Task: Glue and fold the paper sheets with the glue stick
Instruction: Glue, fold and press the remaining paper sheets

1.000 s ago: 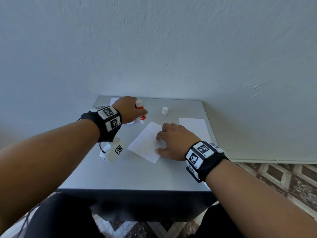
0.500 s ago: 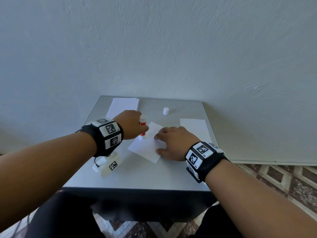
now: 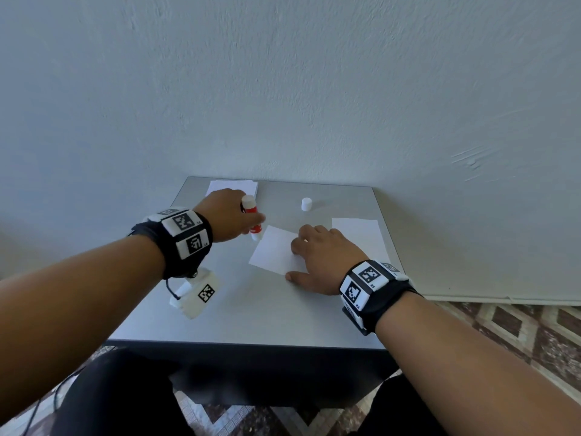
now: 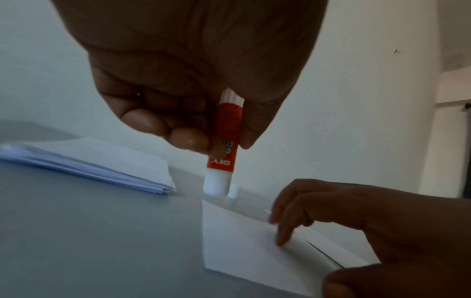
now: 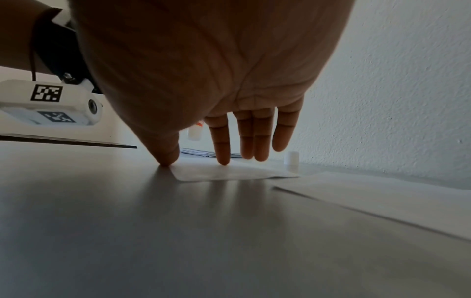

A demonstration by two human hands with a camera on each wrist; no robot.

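A white paper sheet (image 3: 273,251) lies turned like a diamond in the middle of the grey table (image 3: 251,313). My right hand (image 3: 320,258) presses on its right part with straight fingers (image 5: 224,145); the thumb touches the table at the near corner. My left hand (image 3: 229,215) grips a red and white glue stick (image 3: 252,220), upright with its open end down, at the sheet's far left corner. In the left wrist view the glue stick (image 4: 224,145) hangs just above the sheet (image 4: 254,242), pinched between thumb and fingers.
The glue stick's white cap (image 3: 306,204) stands at the back of the table. A stack of white sheets (image 3: 231,186) lies at the far left corner, seen also as the stack (image 4: 102,161). Another sheet (image 3: 361,237) lies right of my right hand. A wall rises behind the table.
My left hand brought the glue stick down toward the sheet's left corner, then drew it back up and away a little. My right hand stayed pressed on the sheet.
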